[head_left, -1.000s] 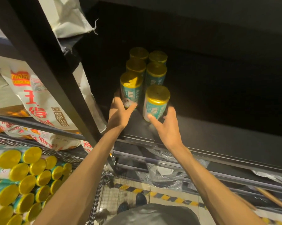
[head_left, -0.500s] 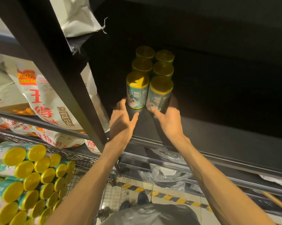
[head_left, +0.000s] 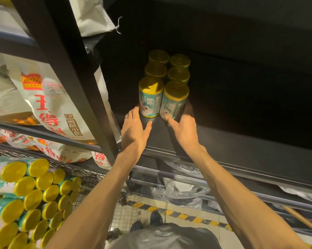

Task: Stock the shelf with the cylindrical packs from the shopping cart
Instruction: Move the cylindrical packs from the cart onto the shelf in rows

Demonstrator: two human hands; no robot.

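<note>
Clearly much is waiting: teal cylindrical packs with yellow caps (head_left: 25, 200) are lying heaped in the wire shopping cart (head_left: 76, 169) at near left. Six matching packs (head_left: 165, 83) are standing in two rows on the black shelf (head_left: 241, 144). The left hand (head_left: 134, 131), fingers loosely spread, is holding nothing beside the front-left pack; the right hand (head_left: 184, 128) is touching the front-right pack, fingers extended.

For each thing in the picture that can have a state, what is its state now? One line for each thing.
Front left pack: upright on the shelf, left hand's fingers beside its base.
Front right pack: upright, thumb at its base.
Four rear packs: upright, in two rows.
Left hand: fingers straight, holding nothing.
Right hand: touching the front right pack.
Cart packs: lying on their sides, stacked.
Shelf: mostly bare.
</note>
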